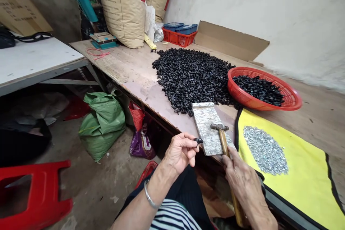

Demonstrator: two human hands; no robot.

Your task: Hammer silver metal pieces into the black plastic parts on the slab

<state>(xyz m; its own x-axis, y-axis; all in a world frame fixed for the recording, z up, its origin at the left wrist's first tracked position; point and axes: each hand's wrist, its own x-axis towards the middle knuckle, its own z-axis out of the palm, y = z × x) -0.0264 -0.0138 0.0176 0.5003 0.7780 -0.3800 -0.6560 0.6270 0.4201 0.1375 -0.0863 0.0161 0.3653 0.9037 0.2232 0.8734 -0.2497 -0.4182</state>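
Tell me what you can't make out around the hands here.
In the head view:
The small black piece in the left hand: fingers hide part of it, and it is too small to identify.
The hammer handle: the right hand hides its grip section.
The silver bits on the yellow mat: too small to tell what each is.
The yellow mat's corner: cut off by the bottom edge.

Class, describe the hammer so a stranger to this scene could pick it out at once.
Find the long wooden table by the wall. At its near edge lies a scuffed metal plate, and over it a small hammer, its wooden handle gripped in the right hand.
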